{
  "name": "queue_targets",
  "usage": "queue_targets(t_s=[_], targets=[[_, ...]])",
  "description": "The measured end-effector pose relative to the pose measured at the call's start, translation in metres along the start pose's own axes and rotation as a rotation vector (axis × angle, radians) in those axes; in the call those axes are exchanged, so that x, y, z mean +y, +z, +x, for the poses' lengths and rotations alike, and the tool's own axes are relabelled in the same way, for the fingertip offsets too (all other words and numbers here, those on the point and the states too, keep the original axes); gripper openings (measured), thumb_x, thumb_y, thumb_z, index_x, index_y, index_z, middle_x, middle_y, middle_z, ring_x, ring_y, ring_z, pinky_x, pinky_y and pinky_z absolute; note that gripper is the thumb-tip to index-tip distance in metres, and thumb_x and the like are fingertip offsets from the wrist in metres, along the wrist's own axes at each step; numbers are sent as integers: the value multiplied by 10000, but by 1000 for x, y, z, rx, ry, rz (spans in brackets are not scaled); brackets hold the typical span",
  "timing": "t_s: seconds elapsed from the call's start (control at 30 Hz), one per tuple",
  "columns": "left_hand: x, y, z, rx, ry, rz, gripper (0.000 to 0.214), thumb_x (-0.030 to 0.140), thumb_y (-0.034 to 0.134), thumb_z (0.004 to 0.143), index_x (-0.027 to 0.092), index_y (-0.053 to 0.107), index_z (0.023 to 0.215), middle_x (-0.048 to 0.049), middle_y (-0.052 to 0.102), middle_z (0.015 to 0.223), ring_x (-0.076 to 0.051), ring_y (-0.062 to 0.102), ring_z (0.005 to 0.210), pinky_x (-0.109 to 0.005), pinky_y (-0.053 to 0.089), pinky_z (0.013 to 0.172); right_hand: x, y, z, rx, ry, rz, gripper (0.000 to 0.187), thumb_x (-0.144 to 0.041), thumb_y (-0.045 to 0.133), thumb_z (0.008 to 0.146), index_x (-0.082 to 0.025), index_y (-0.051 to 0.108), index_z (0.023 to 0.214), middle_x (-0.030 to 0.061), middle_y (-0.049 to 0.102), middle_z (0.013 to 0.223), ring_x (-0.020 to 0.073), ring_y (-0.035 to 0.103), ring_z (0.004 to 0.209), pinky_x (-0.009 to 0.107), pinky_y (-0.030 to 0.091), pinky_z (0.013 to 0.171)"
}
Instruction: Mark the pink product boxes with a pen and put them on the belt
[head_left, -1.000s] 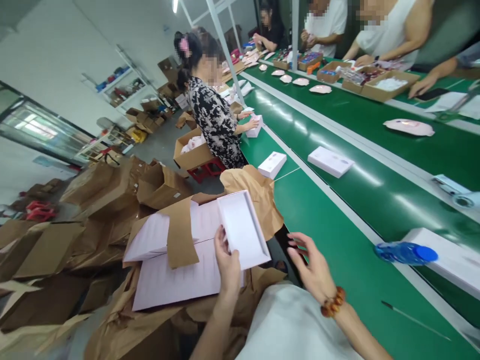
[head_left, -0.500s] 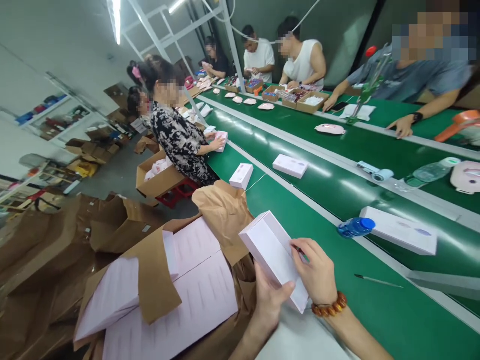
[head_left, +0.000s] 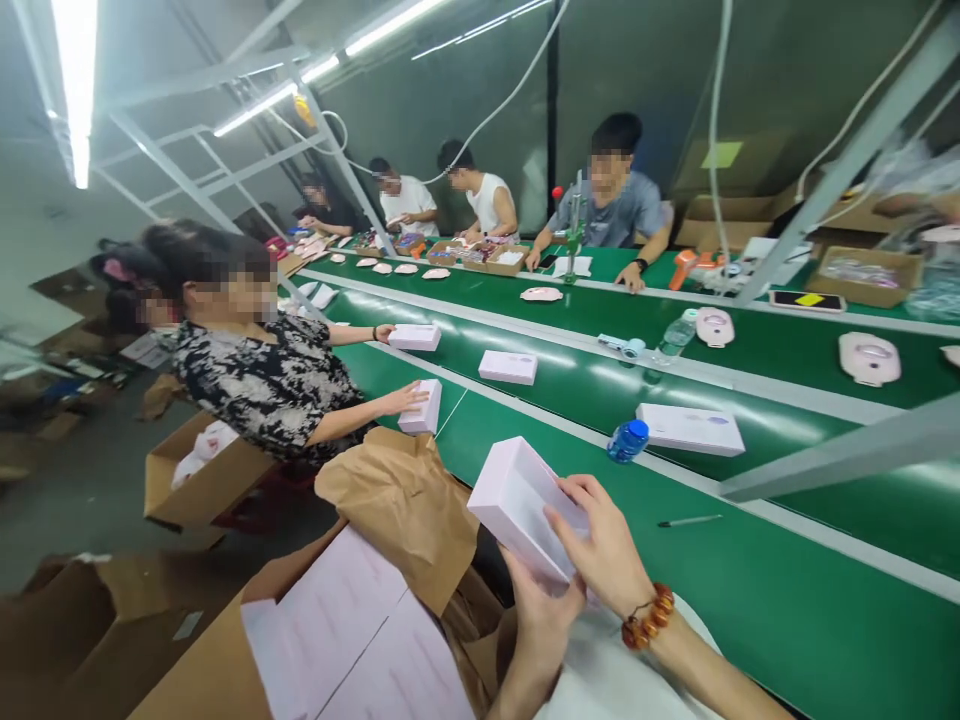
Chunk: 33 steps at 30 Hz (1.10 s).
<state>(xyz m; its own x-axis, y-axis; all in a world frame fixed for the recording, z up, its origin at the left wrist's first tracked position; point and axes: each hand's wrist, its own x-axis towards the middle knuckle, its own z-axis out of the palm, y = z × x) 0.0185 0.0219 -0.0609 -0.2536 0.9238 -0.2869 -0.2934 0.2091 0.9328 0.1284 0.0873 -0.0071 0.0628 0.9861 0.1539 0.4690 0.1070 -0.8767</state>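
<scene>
Both my hands hold a pale pink open box [head_left: 517,500] just above the near edge of the green table [head_left: 750,600]. My left hand [head_left: 541,612] grips it from below, fingers wrapped round its near end. My right hand [head_left: 604,545], with a bead bracelet on the wrist, is curled over its right side with fingers on the rim. Left of my lap stands a brown paper-wrapped carton [head_left: 352,640] with stacked pink box parts.
A blue-capped bottle [head_left: 626,440], a white box [head_left: 690,428] and a pen [head_left: 690,520] lie ahead on the belt. A person in a patterned top [head_left: 262,385] handles white boxes to my left. Several workers sit across the table among cartons and pink devices.
The box has come out of the carton on my left, and my right hand has closed on it. My view has swung up and right toward the belt.
</scene>
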Motion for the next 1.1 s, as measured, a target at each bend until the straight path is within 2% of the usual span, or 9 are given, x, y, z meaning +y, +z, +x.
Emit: queue_targets(t_s=[0.1,0.2,0.37,0.57,0.7,0.77,0.87,0.97,1.1], targets=[[2,-2,0,-105,-25,-92,1469,474,1014,625,374,39,1719,-179,523,1659,-428,534,1525,-538,493,1236,-7,-12,-11,-68,46,-28,450,-481,700,900,-219,749,1263,109,730,1218,290,754,1099,452,647,943],[5,-8,-6,-264,-65,-168,1421,468,982,715,345,-12,1724,-197,570,1597,-384,580,1488,-541,470,1254,-8,-25,-24,-115,116,-62,592,-532,775,821,-221,714,1321,110,687,1251,309,723,1133,482,632,974],[13,-15,-17,-460,-174,-256,1341,428,976,741,345,56,1713,-174,593,1561,-357,558,1509,-548,416,1297,-4,-33,-45,-77,228,-167,683,-596,825,766,-231,679,1324,112,657,1250,329,693,1162,501,622,983],[17,-15,-36,-535,-338,-279,1317,429,996,716,320,120,1694,-189,564,1581,-381,521,1539,-583,352,1327,7,-45,-75,-31,286,-245,711,-666,864,736,-217,701,1263,108,684,1162,324,719,1037,507,644,893],[11,-15,-52,-602,-469,-267,1306,463,1028,655,290,228,1672,-203,557,1581,-410,517,1536,-610,355,1320,17,-60,-106,-10,394,-306,731,-736,813,756,-211,696,1250,106,686,1140,302,734,954,488,658,847],[6,-15,-58,-633,-486,-266,1293,442,1035,641,283,264,1667,-199,564,1575,-414,518,1530,-610,357,1318,21,-66,-121,-15,466,-344,716,-737,767,781,-208,682,1256,112,679,1159,304,740,958,487,661,845],[-2,-15,-65,-659,-497,-270,1229,403,1018,654,282,310,1651,-183,588,1539,-408,547,1491,-611,377,1301,26,-71,-138,-67,543,-408,694,-691,722,798,-206,645,1288,128,659,1212,328,737,1021,499,662,848],[-8,-17,-68,-689,-506,-204,1166,330,1012,613,273,393,1600,-155,610,1467,-404,589,1422,-603,431,1254,30,-74,-146,-137,564,-429,784,-587,781,705,-200,587,1359,149,628,1285,376,707,1146,520,663,868],[-10,-19,-53,-688,-519,-173,1179,293,1038,525,264,464,1554,-154,597,1469,-415,557,1441,-578,450,1223,30,-75,-141,-119,535,-334,763,-475,799,666,-192,576,1339,136,638,1234,361,731,1107,549,657,947]])
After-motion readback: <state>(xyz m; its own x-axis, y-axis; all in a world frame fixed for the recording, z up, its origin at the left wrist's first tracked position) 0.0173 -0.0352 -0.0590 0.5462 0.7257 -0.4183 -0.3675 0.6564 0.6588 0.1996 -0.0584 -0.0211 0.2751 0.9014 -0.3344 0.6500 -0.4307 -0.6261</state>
